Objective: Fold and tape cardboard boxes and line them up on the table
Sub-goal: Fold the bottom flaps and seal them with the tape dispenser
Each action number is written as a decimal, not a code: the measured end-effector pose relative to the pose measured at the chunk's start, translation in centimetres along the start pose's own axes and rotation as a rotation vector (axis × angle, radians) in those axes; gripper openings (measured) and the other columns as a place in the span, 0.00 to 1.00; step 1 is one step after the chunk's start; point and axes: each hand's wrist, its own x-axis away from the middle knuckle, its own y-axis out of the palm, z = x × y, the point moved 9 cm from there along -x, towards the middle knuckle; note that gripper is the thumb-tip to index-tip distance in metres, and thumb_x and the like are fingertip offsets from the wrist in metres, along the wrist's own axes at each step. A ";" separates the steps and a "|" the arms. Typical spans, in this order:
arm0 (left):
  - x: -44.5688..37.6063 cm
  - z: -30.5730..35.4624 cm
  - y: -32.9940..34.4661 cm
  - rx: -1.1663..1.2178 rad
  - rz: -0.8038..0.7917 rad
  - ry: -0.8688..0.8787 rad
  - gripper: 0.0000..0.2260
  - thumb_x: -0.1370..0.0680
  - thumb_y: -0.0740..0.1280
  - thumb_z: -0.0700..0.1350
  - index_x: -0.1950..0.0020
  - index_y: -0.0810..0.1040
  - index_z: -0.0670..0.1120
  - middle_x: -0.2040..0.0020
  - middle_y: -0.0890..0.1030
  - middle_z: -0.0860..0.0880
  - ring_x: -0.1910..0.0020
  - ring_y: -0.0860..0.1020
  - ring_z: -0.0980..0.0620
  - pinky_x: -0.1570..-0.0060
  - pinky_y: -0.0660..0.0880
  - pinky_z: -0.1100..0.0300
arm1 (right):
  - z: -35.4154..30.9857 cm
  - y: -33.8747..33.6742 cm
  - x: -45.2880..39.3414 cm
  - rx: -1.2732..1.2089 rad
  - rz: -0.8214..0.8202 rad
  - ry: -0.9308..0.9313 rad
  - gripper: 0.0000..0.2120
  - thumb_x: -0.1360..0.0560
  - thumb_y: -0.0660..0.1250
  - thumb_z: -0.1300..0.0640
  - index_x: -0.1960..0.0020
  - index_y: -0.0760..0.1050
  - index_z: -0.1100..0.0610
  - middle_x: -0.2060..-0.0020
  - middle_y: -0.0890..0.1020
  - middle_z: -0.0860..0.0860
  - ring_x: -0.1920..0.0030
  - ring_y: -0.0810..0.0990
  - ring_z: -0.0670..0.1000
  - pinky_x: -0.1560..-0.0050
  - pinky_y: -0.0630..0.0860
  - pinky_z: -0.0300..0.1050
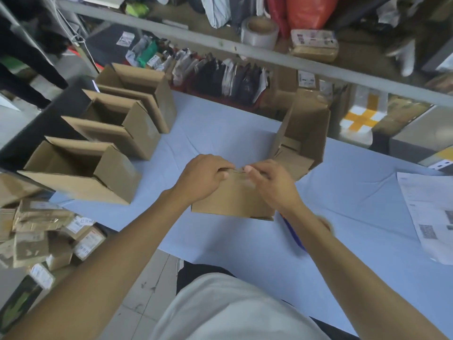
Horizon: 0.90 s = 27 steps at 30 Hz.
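Both hands meet at the far top edge of a brown cardboard box [232,200] that sits on the pale blue table cover [343,204], just below the centre of the view. The left hand [203,175] has its fingers curled over that far edge, gripping the cardboard. The right hand [272,182] lies beside it at three o'clock, fingers bent, its thumb and forefinger tips close together on the same edge; whether they pinch cardboard or tape cannot be told through the blur. The two hands nearly touch.

Three open-topped brown cardboard boxes stand in a line running from nine toward eleven o'clock: the nearest box [81,173], the middle box [117,128] and the far box [139,96], each with its flaps up. A fourth open brown carton [304,136] lies tipped at one o'clock, touching the held box's far side.

One sheet of white printed paper [431,217] lies at three o'clock on the cover. One grey roll of tape [259,31] rests on the shelf at twelve o'clock. A heap of small taped parcels [41,231] sits at eight o'clock, off the table.
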 end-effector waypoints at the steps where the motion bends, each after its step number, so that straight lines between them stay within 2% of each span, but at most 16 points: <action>1: -0.4 -0.3 0.0 0.016 0.013 -0.026 0.11 0.21 0.64 0.45 0.43 0.83 0.50 0.46 0.84 0.52 0.46 0.78 0.49 0.43 0.72 0.50 | 0.2 0.0 -0.4 -0.024 0.068 0.019 0.14 0.20 0.64 0.50 0.63 0.81 0.49 0.68 0.78 0.46 0.61 0.74 0.46 0.61 0.67 0.43; 2: -0.7 -0.7 0.0 0.051 0.032 -0.056 0.10 0.20 0.63 0.47 0.45 0.84 0.52 0.48 0.84 0.53 0.48 0.79 0.50 0.45 0.73 0.50 | 0.6 0.0 -0.8 -0.051 0.118 0.047 0.15 0.21 0.65 0.51 0.64 0.80 0.52 0.71 0.77 0.46 0.64 0.74 0.47 0.64 0.66 0.43; 3: -0.8 -1.1 -0.1 0.084 0.060 -0.093 0.11 0.20 0.62 0.50 0.49 0.84 0.53 0.50 0.84 0.55 0.50 0.79 0.52 0.48 0.73 0.52 | 0.8 0.0 -1.0 -0.079 0.144 0.068 0.13 0.22 0.66 0.52 0.64 0.80 0.52 0.71 0.78 0.44 0.65 0.75 0.45 0.66 0.66 0.37; 5: -0.9 -1.7 -0.3 0.088 0.128 -0.158 0.10 0.21 0.62 0.53 0.52 0.84 0.57 0.52 0.84 0.59 0.52 0.78 0.56 0.52 0.71 0.56 | 1.2 0.3 -1.2 -0.092 0.121 0.056 0.06 0.24 0.69 0.53 0.56 0.84 0.50 0.64 0.79 0.38 0.58 0.77 0.39 0.59 0.67 0.30; 6: -0.9 -1.6 -0.3 0.070 0.156 -0.167 0.09 0.21 0.63 0.54 0.52 0.83 0.58 0.52 0.83 0.61 0.51 0.77 0.58 0.51 0.68 0.58 | 1.3 0.5 -1.3 -0.066 0.094 0.027 0.05 0.24 0.70 0.53 0.51 0.84 0.51 0.59 0.79 0.38 0.53 0.77 0.40 0.54 0.69 0.31; 8: -1.1 -0.9 0.1 0.041 0.167 -0.153 0.08 0.22 0.64 0.56 0.52 0.83 0.60 0.51 0.83 0.62 0.50 0.76 0.60 0.49 0.64 0.59 | 1.7 0.5 -1.3 -0.041 0.056 -0.001 0.10 0.25 0.72 0.52 0.45 0.83 0.51 0.54 0.78 0.40 0.48 0.77 0.43 0.50 0.69 0.32; 13: -1.5 -0.3 0.7 0.004 0.175 -0.088 0.10 0.25 0.66 0.60 0.48 0.82 0.61 0.49 0.83 0.63 0.49 0.74 0.59 0.48 0.55 0.62 | 2.1 0.3 -1.5 -0.074 -0.001 -0.021 0.13 0.28 0.75 0.53 0.44 0.83 0.49 0.52 0.79 0.42 0.48 0.76 0.41 0.53 0.67 0.25; 17: -1.9 0.1 0.7 -0.053 0.113 -0.011 0.14 0.27 0.67 0.61 0.43 0.81 0.61 0.46 0.82 0.61 0.46 0.75 0.57 0.46 0.58 0.60 | 2.5 0.5 -1.8 -0.094 -0.018 -0.008 0.14 0.29 0.76 0.52 0.43 0.82 0.48 0.52 0.79 0.40 0.49 0.76 0.40 0.54 0.68 0.25; 20: -1.8 -0.5 0.5 -0.007 0.076 -0.049 0.16 0.28 0.65 0.63 0.43 0.80 0.60 0.46 0.81 0.61 0.46 0.74 0.58 0.43 0.61 0.59 | 3.0 0.5 -2.1 -0.223 0.033 0.037 0.12 0.28 0.75 0.54 0.45 0.83 0.49 0.51 0.81 0.42 0.49 0.78 0.42 0.50 0.71 0.30; 23: -1.5 -1.3 0.0 0.052 0.131 -0.125 0.11 0.25 0.62 0.58 0.48 0.81 0.60 0.48 0.82 0.62 0.47 0.75 0.59 0.43 0.63 0.58 | 2.9 0.5 -2.6 -0.333 0.115 0.058 0.05 0.26 0.73 0.56 0.51 0.85 0.49 0.55 0.84 0.42 0.50 0.81 0.43 0.49 0.74 0.36; 27: -1.3 -1.7 -0.5 0.152 0.218 -0.242 0.07 0.23 0.67 0.51 0.53 0.85 0.57 0.51 0.84 0.60 0.49 0.78 0.57 0.43 0.70 0.52 | 2.7 0.8 -2.7 -0.330 0.178 0.059 0.04 0.26 0.73 0.59 0.55 0.86 0.52 0.61 0.83 0.39 0.55 0.81 0.41 0.53 0.73 0.35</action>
